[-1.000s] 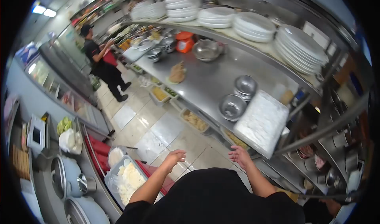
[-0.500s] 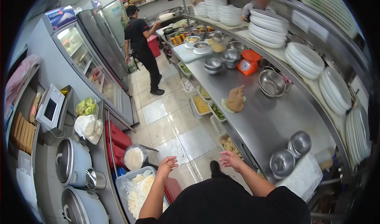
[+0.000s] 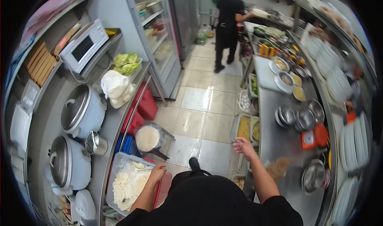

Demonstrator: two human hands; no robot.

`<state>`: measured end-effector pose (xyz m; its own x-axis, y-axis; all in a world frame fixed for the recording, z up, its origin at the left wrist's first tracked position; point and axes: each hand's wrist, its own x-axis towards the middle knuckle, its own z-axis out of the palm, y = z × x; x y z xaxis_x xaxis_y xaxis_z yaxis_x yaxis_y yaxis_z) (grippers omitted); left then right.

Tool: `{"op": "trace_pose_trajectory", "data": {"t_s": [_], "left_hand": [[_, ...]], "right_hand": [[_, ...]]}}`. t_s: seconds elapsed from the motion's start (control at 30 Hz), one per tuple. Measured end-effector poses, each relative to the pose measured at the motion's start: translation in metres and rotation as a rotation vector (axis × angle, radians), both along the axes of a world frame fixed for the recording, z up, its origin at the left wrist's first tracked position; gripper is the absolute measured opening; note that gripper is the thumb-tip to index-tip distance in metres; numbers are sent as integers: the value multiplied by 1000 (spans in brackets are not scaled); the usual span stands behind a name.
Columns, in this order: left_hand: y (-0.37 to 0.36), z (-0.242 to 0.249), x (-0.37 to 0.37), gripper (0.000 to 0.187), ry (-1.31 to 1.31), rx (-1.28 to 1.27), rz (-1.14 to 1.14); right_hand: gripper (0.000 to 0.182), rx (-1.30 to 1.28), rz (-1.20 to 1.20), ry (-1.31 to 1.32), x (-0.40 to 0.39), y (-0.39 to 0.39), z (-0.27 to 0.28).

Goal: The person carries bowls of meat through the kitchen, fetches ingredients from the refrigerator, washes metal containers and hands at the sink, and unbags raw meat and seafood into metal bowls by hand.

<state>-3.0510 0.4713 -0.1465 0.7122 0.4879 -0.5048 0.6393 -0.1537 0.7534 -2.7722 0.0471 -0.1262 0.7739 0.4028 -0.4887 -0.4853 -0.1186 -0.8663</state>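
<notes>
My left hand (image 3: 158,172) hangs with its fingers curled in, beside a clear plastic tub (image 3: 113,198) of white cooked rice (image 3: 129,188). Nothing shows in it. Above the tiled floor, near the steel counter's edge, my right hand (image 3: 242,147) is empty with its fingers apart. A plastic bin of yellow shreds (image 3: 244,127) lies just beyond it. To the right of my right forearm, a blurred brown clump (image 3: 278,168) rests on the steel counter (image 3: 269,128).
Rice cookers (image 3: 79,110) and a microwave (image 3: 83,44) line the left side. A stool with a bagged white tub (image 3: 147,138) stands in the aisle. Metal bowls (image 3: 313,176) and an orange scale (image 3: 309,139) occupy the right counter. A co-worker (image 3: 229,24) stands at the far end.
My view has turned left and moved forward along the aisle. My left hand's fingers have gone from spread to curled. The co-worker now appears farther right, facing the far counter.
</notes>
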Motion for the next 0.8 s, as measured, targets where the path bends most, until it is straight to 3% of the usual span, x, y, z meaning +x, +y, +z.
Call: {"op": "trace_pose_trajectory", "data": {"t_s": [0.07,0.13,0.2,0.27,0.33,0.4,0.47,0.5,0.53,0.6,0.63,0.7,0.73,0.77,0.8], "left_hand": [[20,-7,20,37,79,-20,-22],[31,1,52,37,62,-52,54],[54,-2,94,36,61,-72,102],[84,-21,142,35,2,-24,15],[101,-6,208,34,16,-59,30],[113,1,278,34,-43,40,-125],[119,9,351,34,-41,149,-241],[123,9,391,35,-27,184,-299],[119,29,431,37,-16,89,-358],[120,18,503,37,-123,97,-452],[117,17,535,35,-134,65,-454],[124,-12,589,34,-132,46,-522],[134,-27,614,34,-134,28,-518],[137,-46,632,33,-125,-16,-469],[144,-67,639,31,-107,-59,-413]], "right_hand": [[30,-234,33,-172,63,11,-72],[30,-762,174,-716,102,8,-135],[33,-937,445,-558,125,-11,-201],[28,-936,514,-119,108,-15,-175],[25,-836,355,235,96,-35,-212],[18,-723,277,196,82,-59,-257],[16,-620,797,-566,64,-109,-317],[14,-910,983,-670,53,-123,-356],[14,-938,899,-615,44,-125,-355],[10,-835,809,135,61,-116,-351],[10,-823,739,166,72,-107,-355],[8,-871,236,579,117,-86,-365],[8,-858,199,598,144,-60,-320],[13,-982,897,-160,210,-41,-270],[20,-965,670,76,250,-22,-256]]}}
